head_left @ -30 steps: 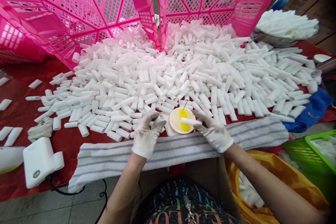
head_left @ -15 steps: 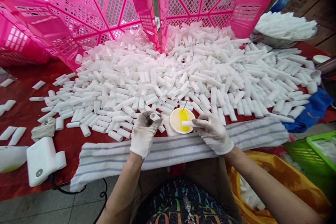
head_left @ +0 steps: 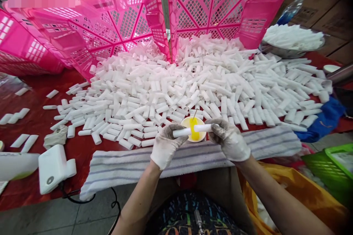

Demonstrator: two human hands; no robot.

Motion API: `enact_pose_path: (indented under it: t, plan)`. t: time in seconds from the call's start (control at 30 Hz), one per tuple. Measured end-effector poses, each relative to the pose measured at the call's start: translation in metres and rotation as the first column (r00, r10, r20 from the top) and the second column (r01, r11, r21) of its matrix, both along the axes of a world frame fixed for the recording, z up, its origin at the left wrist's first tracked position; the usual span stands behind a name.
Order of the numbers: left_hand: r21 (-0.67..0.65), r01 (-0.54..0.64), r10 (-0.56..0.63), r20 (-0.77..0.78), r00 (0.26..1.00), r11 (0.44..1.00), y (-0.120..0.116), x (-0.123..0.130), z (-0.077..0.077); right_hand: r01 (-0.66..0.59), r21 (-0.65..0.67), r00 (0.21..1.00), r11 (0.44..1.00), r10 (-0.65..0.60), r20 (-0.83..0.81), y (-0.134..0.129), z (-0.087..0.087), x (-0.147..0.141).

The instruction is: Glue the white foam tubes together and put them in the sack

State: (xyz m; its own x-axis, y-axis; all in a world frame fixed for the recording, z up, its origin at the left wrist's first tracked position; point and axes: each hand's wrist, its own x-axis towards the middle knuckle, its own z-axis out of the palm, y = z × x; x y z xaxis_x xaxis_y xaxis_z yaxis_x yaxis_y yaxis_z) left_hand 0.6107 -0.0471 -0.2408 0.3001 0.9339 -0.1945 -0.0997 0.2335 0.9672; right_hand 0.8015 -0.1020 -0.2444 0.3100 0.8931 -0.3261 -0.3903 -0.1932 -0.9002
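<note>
Wearing a white glove, my left hand (head_left: pixel 167 146) is closed around a short white tube (head_left: pixel 182 132) that points right. My gloved right hand (head_left: pixel 230 140) pinches a second white tube (head_left: pixel 203 128) by its right end. The two tubes lie nearly end to end over a small cream bowl (head_left: pixel 185 121); whether they touch I cannot tell. A yellow piece (head_left: pixel 195 137) sits in the bowl, partly covered by the tubes, and a thin stick (head_left: pixel 195 114) rises from it. Just beyond the hands spreads a large heap of white tubes (head_left: pixel 165 91).
Pink crates (head_left: pixel 127 18) tilt toward the heap at the back. A striped towel (head_left: pixel 190 159) lines the near edge of the red table (head_left: pixel 35 95). On the left is a white device (head_left: pixel 51 169) with a cable. A metal bowl (head_left: pixel 284 52), green basket (head_left: pixel 325 169) and yellow bag (head_left: pixel 298 187) are at right.
My left hand has moved right and its tube now points sideways toward the other tube, over the bowl. My right hand has shifted slightly. The camera view has tilted up, showing more of the crates.
</note>
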Motion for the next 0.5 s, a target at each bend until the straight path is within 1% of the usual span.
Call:
enact_pose_path:
  t: [0.1, 0.17, 0.23, 0.33, 0.4, 0.43, 0.5]
  plan:
    - [0.008, 0.017, -0.016, -0.013, 1.000, 1.000, -0.004, 0.003, 0.002, -0.016, -0.025, 1.000, 1.000, 0.017, 0.026, -0.001, 0.006, -0.005]
    - [-0.017, 0.011, -0.011, 0.007, 1.000, 1.000, -0.005, 0.004, 0.002, -0.027, -0.029, 0.998, 0.999, 0.029, 0.064, -0.004, 0.006, -0.005]
    - [-0.048, -0.008, 0.010, 0.024, 1.000, 0.999, -0.004, 0.003, 0.002, -0.021, -0.011, 0.992, 1.000, 0.022, 0.127, -0.006, 0.003, -0.004]
    - [-0.058, -0.051, 0.053, 0.035, 0.998, 0.997, -0.002, -0.004, 0.000, -0.032, 0.037, 0.961, 0.999, 0.021, 0.274, -0.005, -0.008, -0.001]
    - [-0.036, -0.076, 0.078, 0.038, 0.996, 0.996, 0.001, -0.012, -0.002, -0.061, 0.110, 0.919, 0.992, 0.013, 0.393, -0.003, -0.018, 0.002]
    - [-0.023, -0.084, 0.085, 0.045, 0.995, 0.996, 0.002, -0.017, -0.004, -0.075, 0.173, 0.885, 0.982, -0.014, 0.465, -0.002, -0.023, 0.003]
    - [-0.006, -0.093, 0.093, 0.072, 0.993, 0.996, 0.003, -0.025, -0.007, -0.115, 0.302, 0.790, 0.946, -0.097, 0.605, 0.000, -0.030, 0.008]
